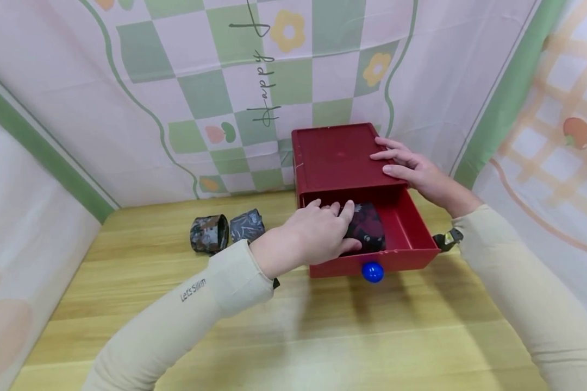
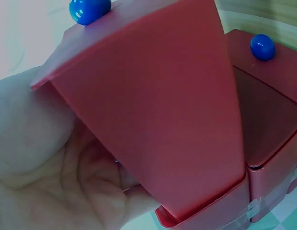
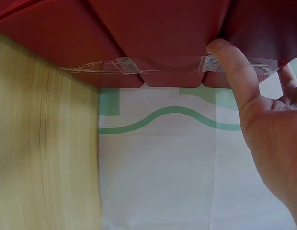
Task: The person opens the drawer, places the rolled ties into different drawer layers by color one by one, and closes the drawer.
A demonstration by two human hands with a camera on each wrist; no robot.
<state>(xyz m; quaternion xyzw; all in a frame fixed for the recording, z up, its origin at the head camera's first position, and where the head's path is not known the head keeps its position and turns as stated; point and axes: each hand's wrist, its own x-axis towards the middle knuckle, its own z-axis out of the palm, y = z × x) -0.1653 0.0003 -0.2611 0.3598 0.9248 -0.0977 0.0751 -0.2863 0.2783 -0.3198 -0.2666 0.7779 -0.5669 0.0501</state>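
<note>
A red drawer box (image 1: 339,157) stands against the back cloth, its top drawer (image 1: 406,260) pulled out by a blue knob (image 1: 373,272). My left hand (image 1: 310,233) reaches over the drawer's left side. Its fingers and thumb rest spread at the left end of a dark rolled cloth (image 1: 367,228) with a red pattern, lying inside. In the left wrist view the drawer wall (image 2: 158,105) hides the fingertips. My right hand (image 1: 416,168) rests on the box's top right edge, fingers extended; in the right wrist view one finger (image 3: 237,72) touches the red side near clear tape.
Left of the box on the wooden table (image 1: 147,282) sit a camouflage-patterned roll (image 1: 205,233) and a grey patterned roll (image 1: 247,224). Another blue knob (image 2: 262,47) shows on a neighbouring drawer. Printed cloth (image 1: 176,98) hangs behind and at both sides.
</note>
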